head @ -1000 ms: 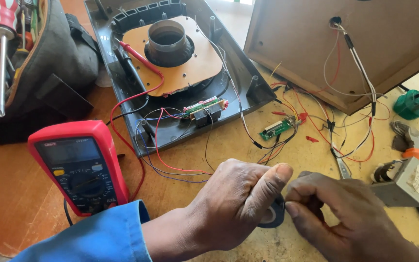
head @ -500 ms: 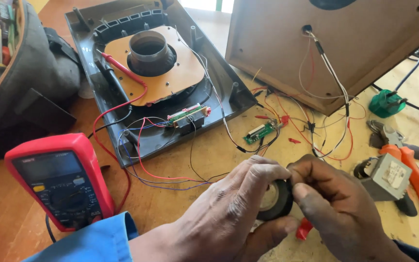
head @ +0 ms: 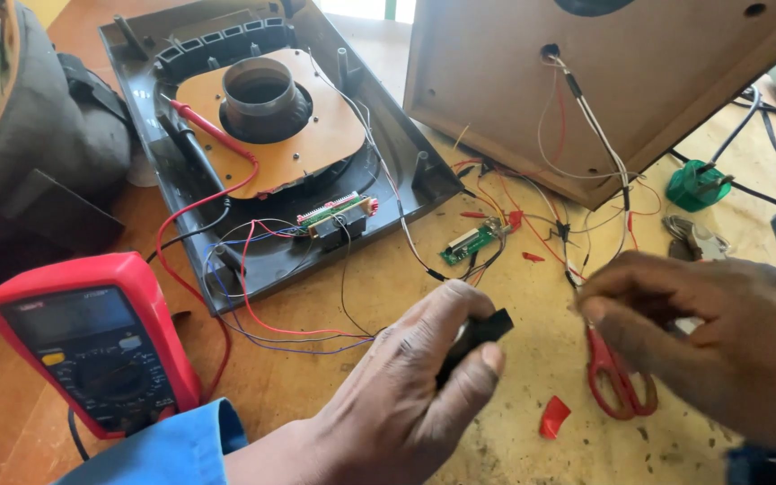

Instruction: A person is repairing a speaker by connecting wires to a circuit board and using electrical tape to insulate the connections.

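Worn wooden bench [head: 514, 431], scratched, with dust and wire scraps on it; daylight comes in at the top edge. Little of the room shows beyond that.

Biggest item: brown wooden speaker box [head: 604, 81] tipped over at top right, wires hanging from a hole in its back. Next, the black plastic front panel [head: 181, 180] lying flat, with a tan board and a round port tube in the middle. Dark tool bag [head: 29, 153] at left. Red multimeter [head: 92, 341] at lower left, its red probe resting across the panel. Small green circuit board [head: 469, 242] sits between panel and box in a tangle of red, white and black wires. Red-handled scissors [head: 617, 377] lie under the right hand.

Left hand [head: 406, 395]: fingers and thumb clamped on a roll of black tape [head: 473, 337], near bench centre, just off the surface. Right hand [head: 693, 332]: fingertips pinched together, just right of the roll; looks like it holds a pulled tape end, can't confirm.

Step, my read: drawing off tape to insulate a wire joint. Next move calls for a steady roll and a clean cut at the chosen length.
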